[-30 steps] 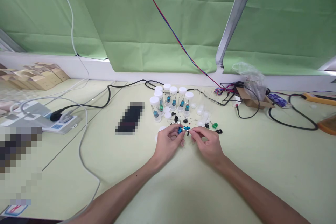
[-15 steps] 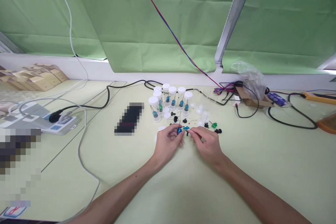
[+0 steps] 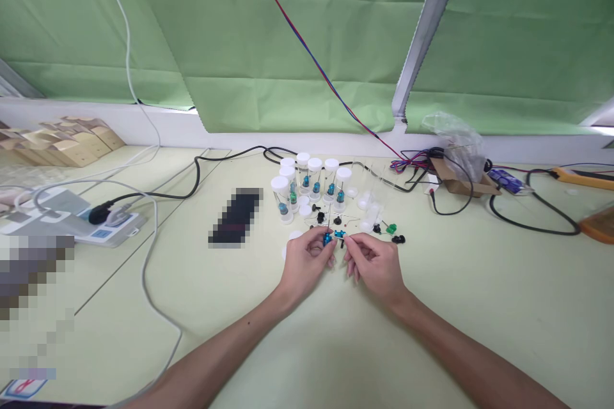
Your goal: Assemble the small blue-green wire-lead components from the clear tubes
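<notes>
My left hand [image 3: 307,262] is closed in a pinch on a small blue piece [image 3: 327,239] with a thin rod standing up from it. Close beside it, my right hand [image 3: 377,262] pinches the end of a second small blue piece [image 3: 339,234], which lies sideways between the hands. Whether the two pieces touch I cannot tell. Just beyond the fingers, small black parts [image 3: 338,220] and a green part [image 3: 391,229] are scattered on the table. Behind them stand several clear tubes with white caps [image 3: 343,174], most with a blue piece inside.
A blurred dark flat object [image 3: 236,217] lies left of the tubes. Farther left are a power strip [image 3: 112,230] with plugs and cardboard boxes [image 3: 71,140]. Clear uncapped tubes [image 3: 375,179] stand right of the capped ones. Cables, an open carton [image 3: 458,179] and a yellow tool [image 3: 582,177] occupy the right back.
My right hand has shifted slightly left, and its lower fingers show more. My left hand holds nearly the same position.
</notes>
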`<state>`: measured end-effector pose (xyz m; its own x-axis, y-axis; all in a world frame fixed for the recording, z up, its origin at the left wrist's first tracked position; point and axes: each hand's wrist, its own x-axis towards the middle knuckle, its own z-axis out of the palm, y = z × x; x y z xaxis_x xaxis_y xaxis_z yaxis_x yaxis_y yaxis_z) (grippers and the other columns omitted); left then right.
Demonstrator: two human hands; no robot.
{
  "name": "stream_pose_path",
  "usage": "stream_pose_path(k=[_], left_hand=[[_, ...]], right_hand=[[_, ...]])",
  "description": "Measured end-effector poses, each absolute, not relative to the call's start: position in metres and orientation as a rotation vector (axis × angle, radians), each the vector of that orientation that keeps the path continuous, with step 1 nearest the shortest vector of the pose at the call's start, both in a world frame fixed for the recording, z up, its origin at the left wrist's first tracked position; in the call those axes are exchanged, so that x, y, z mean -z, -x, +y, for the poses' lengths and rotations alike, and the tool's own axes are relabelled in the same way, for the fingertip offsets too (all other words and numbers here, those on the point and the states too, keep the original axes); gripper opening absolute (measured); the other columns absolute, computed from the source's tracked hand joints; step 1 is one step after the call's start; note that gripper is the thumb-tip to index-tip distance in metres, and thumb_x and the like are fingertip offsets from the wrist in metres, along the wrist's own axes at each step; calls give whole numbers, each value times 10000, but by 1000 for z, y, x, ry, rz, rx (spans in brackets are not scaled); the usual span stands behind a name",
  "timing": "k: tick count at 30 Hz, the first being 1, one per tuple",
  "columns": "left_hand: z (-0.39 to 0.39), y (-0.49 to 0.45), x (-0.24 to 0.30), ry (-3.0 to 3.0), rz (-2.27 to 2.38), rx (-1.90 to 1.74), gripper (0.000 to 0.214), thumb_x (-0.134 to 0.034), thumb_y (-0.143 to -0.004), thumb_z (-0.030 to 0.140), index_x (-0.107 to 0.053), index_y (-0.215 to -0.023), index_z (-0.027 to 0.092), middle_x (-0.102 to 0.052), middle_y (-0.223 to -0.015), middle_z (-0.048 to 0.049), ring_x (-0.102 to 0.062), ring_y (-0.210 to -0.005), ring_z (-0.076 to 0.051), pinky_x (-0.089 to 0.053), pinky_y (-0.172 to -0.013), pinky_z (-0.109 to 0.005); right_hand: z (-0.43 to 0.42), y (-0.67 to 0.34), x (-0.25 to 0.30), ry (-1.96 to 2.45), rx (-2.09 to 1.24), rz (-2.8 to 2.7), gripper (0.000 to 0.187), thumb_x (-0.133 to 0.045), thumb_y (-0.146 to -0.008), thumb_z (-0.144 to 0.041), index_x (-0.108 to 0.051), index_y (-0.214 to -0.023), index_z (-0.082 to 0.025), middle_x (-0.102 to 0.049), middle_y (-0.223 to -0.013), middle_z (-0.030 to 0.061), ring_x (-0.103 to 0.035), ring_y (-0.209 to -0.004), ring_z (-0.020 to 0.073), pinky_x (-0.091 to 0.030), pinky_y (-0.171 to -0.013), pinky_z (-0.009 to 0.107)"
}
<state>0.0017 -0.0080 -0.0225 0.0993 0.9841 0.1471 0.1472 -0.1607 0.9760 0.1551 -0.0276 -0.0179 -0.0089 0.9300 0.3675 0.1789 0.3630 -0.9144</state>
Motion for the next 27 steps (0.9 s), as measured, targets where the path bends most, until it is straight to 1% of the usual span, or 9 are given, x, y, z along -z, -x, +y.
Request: stream_pose_path(k=[2, 7, 15, 20, 23, 27], left_hand=[[-8, -2, 23, -1490, 1181, -1175, 229, -648, -818, 352, -640, -972, 182, -592, -603, 29, -600, -486, -132, -501, -521, -246], [-8, -2, 21, -1457, 1157, -1172, 231, -646, -816, 362, -641, -965, 185, -601, -624, 23, -588, -499, -128, -495, -527, -245], [-7, -2, 20, -1398, 1127, -1164, 241, -670, -791, 380, -646, -928, 184, -598, -622, 21, -597, -499, -133, -505, -512, -249], [-7, -2, 20, -1369, 1110, -1153, 241, -680, -788, 366, -637, -931, 177, -597, -614, 27, -595, -501, -126, -509, -521, -243], [-7, -2, 17, -1341, 1093, -1143, 253, -687, -783, 365, -635, -933, 168, -612, -626, 17, -597, -519, -129, -516, -529, -248], [-7, -3, 11, -1269, 1113, -1137, 302, -716, -749, 385, -640, -932, 156, -650, -675, -6, -608, -528, -135, -527, -520, -256]], right_hand=[[-28, -155, 19, 1060, -836, -1445, 221, -585, -906, -317, -664, -774, -158, -600, -570, -6, -570, -378, 109, -449, -342, 210], [-26, -155, 20, 1008, -865, -1421, 182, -606, -895, -322, -683, -904, -157, -613, -596, -1, -590, -410, 122, -484, -365, 225], [-23, -156, 23, 939, -895, -1425, 163, -614, -893, -310, -702, -904, -173, -641, -650, 15, -611, -468, 129, -528, -412, 236], [-22, -159, 23, 909, -875, -1521, 136, -589, -909, -255, -699, -933, -181, -666, -705, 24, -638, -552, 140, -563, -514, 256], [-22, -161, 20, 895, -846, -1587, 164, -544, -934, -240, -690, -980, -181, -688, -753, 36, -652, -604, 144, -570, -578, 265], [-21, -165, 17, 888, -814, -1674, 204, -500, -957, -237, -676, -1047, -185, -727, -871, 62, -676, -683, 157, -578, -675, 292]])
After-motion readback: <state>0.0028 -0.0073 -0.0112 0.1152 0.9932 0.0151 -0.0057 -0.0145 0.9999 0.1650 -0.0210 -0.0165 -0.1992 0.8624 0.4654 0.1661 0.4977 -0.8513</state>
